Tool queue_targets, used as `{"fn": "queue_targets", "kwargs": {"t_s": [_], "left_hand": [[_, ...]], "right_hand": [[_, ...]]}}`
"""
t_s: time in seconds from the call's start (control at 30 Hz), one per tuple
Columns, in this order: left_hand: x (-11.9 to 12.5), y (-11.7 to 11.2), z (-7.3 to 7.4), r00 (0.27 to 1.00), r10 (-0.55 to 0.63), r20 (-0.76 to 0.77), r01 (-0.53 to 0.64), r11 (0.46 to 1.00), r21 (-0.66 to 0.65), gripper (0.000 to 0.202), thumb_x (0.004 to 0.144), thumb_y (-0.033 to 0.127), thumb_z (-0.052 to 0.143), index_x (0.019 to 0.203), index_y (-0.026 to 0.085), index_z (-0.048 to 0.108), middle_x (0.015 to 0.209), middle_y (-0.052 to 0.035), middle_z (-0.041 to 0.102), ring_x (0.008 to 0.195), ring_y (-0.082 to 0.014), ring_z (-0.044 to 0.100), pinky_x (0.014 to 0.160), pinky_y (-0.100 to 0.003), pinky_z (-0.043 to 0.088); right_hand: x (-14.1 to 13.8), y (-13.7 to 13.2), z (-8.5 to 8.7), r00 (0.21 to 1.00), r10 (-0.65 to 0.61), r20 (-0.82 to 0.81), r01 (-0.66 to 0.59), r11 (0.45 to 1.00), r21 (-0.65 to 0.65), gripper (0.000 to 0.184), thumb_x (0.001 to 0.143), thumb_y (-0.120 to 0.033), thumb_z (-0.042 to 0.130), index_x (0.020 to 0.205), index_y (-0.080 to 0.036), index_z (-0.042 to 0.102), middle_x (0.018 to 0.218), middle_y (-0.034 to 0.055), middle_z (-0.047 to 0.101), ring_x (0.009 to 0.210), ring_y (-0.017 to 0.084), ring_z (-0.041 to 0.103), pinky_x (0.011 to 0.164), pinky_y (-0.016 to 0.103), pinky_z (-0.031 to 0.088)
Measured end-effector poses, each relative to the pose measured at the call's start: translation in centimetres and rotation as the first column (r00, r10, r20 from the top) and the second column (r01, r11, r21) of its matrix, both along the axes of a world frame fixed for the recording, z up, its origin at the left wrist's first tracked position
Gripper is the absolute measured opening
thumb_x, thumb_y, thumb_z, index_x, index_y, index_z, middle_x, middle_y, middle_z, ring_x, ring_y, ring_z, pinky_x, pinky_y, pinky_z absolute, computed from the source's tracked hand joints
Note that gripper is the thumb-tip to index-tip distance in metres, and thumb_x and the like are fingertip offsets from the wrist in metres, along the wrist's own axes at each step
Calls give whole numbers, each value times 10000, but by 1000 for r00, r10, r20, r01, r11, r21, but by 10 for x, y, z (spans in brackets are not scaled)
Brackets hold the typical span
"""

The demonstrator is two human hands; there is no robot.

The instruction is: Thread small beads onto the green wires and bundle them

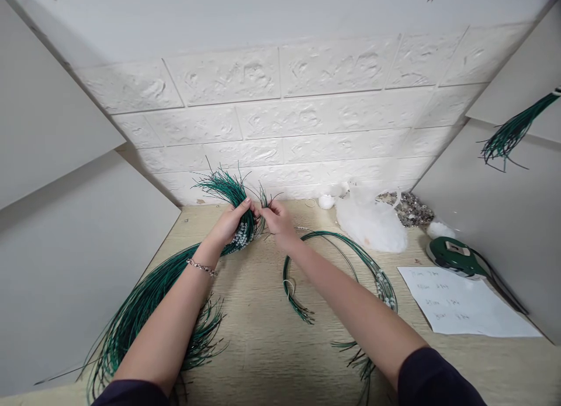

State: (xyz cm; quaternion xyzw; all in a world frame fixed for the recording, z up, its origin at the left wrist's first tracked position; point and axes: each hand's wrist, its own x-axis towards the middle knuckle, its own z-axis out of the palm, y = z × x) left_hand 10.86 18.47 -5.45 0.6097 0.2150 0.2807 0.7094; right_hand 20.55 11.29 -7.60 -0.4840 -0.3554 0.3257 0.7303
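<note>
White brick wall (280,114) backs the wooden counter (263,347), where a bag (370,222), loose beads (409,207), a tape roll (453,255) and a paper (460,304) lie to the right. The left hand (230,222) has its fingers closed round a green wire bundle (144,295) near its beaded end, at the counter's far edge, while the right hand (277,219) pinches one strand (263,201) at the tips. Only a small tied coil (381,280) lies apart beside the right forearm, so I judge the work early, with most of the bundle left.

Small craft-assembly workstation: wooden worktop (263,347) enclosed by white partition panels (65,266), stocked with green wire bundles (144,301), a bead pile (409,209) and a handwritten tally sheet (460,304).
</note>
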Motion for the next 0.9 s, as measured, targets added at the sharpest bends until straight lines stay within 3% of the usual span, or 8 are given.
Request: {"fn": "queue_targets", "kwargs": {"t_s": [0.1,0.23,0.37,0.53,0.63,0.73,0.83,0.9], "left_hand": [[0,1,0,1000,14,-12,-14,1000,-27,292,715,442,577,651,161,529,604,11,551,539,-117,517,542,-248,419],[0,0,1,998,63,-18,-64,997,-49,299,692,448,598,645,162,527,606,4,566,528,-120,518,533,-253,417],[0,0,1,998,61,-8,-61,996,-64,304,692,443,600,654,151,526,615,-6,565,541,-119,515,532,-248,418],[0,0,1,999,23,36,-21,998,-58,302,707,431,592,654,143,519,647,-12,553,604,-116,523,580,-236,434],[0,0,0,999,20,38,-18,998,-62,294,712,426,588,661,145,516,661,-1,547,596,-106,514,579,-234,434],[0,0,-1,1000,4,29,-2,997,-75,288,712,424,587,668,159,484,679,10,542,580,-104,510,568,-241,432],[-1,0,-1,999,19,37,-16,997,-73,291,705,419,590,657,164,456,669,16,518,567,-96,488,560,-233,421],[-2,-1,-1,998,39,44,-37,998,-50,286,703,399,590,631,163,445,627,22,480,555,-90,462,555,-225,408]], "right_hand": [[13,-2,3,968,190,165,-186,982,-44,102,632,-193,470,677,-149,551,682,-17,545,624,79,490,597,192,405],[34,-15,13,835,386,392,-322,920,-223,379,598,-94,467,952,-173,575,988,21,570,694,73,513,632,194,428],[39,-28,21,712,491,501,-339,866,-367,771,523,-156,653,1249,-246,411,1374,72,292,882,114,538,717,220,451],[33,-30,20,686,519,510,-314,843,-436,1098,442,-342,757,1373,-232,185,1281,86,438,849,149,582,709,253,456],[39,-29,19,637,548,543,-324,829,-457,1053,462,-351,755,1364,-268,218,1245,64,484,789,137,591,700,256,448],[50,-33,26,555,573,603,-271,810,-521,854,495,-227,731,1281,-275,400,1146,36,567,840,152,580,711,249,432],[56,-43,37,385,661,644,-196,740,-643,572,525,-36,601,1051,-259,621,1013,8,634,840,162,576,693,243,421],[54,-50,44,262,741,618,-174,666,-725,501,535,14,517,921,-262,679,931,-7,659,788,159,584,648,240,419]]}}
